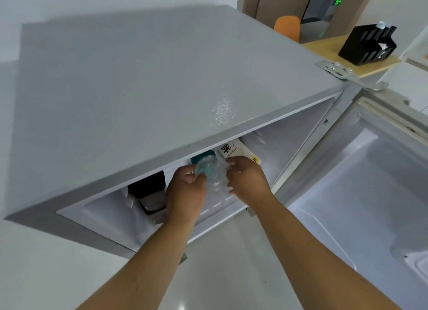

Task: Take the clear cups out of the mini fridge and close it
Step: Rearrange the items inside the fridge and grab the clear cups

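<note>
I look down on a grey mini fridge (pixel 143 83) whose door (pixel 375 182) is swung open to the right. Both my hands reach into its opening. My left hand (pixel 185 191) and my right hand (pixel 247 180) hold clear plastic cups (pixel 214 176) between them, just inside the front of the compartment. The cups lie tilted, one rim facing me by my left fingers. How many cups there are I cannot tell.
Inside the fridge stand a white carton with black print (pixel 234 149), a teal-topped item (pixel 200 158) and a dark container (pixel 148 189) at the left. A wooden counter (pixel 333 48) with a black holder (pixel 368 43) lies behind, right. Pale floor (pixel 227 263) below.
</note>
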Demonstrator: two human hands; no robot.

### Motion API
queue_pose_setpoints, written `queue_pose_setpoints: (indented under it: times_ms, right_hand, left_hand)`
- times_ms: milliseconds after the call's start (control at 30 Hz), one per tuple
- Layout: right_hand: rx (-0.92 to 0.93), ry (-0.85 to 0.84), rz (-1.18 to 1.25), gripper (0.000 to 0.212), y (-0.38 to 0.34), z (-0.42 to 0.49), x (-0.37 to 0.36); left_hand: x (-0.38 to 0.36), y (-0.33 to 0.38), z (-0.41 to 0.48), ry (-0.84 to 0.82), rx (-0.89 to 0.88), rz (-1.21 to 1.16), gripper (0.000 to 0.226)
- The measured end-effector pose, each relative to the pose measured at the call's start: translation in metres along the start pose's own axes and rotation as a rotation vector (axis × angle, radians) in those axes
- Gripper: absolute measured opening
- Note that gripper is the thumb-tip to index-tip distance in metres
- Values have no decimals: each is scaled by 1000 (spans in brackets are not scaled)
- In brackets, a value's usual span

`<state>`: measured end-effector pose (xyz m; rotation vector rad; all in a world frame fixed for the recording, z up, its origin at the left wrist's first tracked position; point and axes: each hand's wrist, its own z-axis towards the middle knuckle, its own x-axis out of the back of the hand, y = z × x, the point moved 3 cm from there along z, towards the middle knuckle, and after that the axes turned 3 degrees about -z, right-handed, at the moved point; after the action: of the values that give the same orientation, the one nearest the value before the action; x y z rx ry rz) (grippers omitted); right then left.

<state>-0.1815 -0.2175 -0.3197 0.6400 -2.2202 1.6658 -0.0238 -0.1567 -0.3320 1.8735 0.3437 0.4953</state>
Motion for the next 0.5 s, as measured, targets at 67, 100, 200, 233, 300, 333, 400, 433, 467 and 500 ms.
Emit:
queue_pose_setpoints:
  times_ms: [67, 100, 200, 233, 300, 333, 400, 433, 467, 500]
  right_hand:
    - [-1, -8, -64, 37, 16, -11, 1]
    - [-13, -25, -112, 36, 23, -13, 1]
    - [-131, -103, -214, 38, 44, -9, -8]
    - [-169, -118, -223, 39, 50, -6, -12]
    - [-208, -127, -198, 40, 59, 1, -20]
    - [-214, -121, -160, 41, 63, 4, -23]
    - [-205, -105, -114, 46, 69, 8, -31]
    - [-191, -99, -128, 48, 71, 7, -34]
    - [-177, -88, -154, 51, 74, 6, -38]
    - [-167, -76, -177, 54, 77, 4, -41]
  left_hand:
    - [-3, -24, -12, -45, 48, -59, 15]
    - [-4, -36, -17, -47, 92, -73, 14]
    - [-9, -63, -19, -33, 232, -108, 12]
    - [-12, -70, -16, -27, 265, -106, 14]
    - [-19, -74, -9, -45, 308, -105, 22]
    - [-21, -75, -5, -70, 324, -117, 31]
    - [-25, -77, 0, -132, 350, -115, 54]
    - [-24, -78, 0, -148, 359, -72, 64]
    - [-21, -79, -1, -153, 354, -16, 71]
    - [-18, -81, -2, -148, 340, 28, 75]
